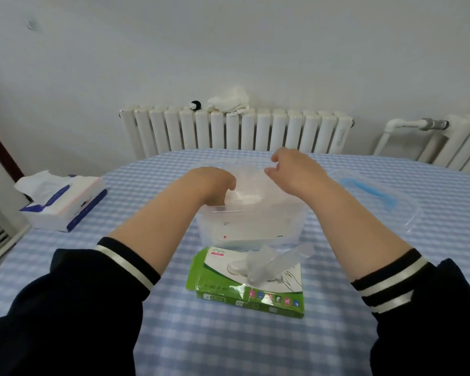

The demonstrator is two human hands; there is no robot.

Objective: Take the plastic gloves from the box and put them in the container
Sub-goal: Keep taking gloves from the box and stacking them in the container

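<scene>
The see-through plastic container (251, 223) sat mid-worktop (228, 346). The left hand (215, 183) reached inside it, fingers curled down on thin clear plastic gloves (244, 195), maybe pinching them. The right hand (296, 169) hovered at the container's 1 o'clock, fingers loosely bent, holding nothing. The green cardboard glove box (248, 286) lay at its 6 o'clock, one clear glove (272, 263) sticking out.

A clear plastic container (251, 226) sits mid-frame, holding thin clear gloves (246, 183). Just below it lies a green box (220, 291), one glove (272, 263) poking out.
</scene>
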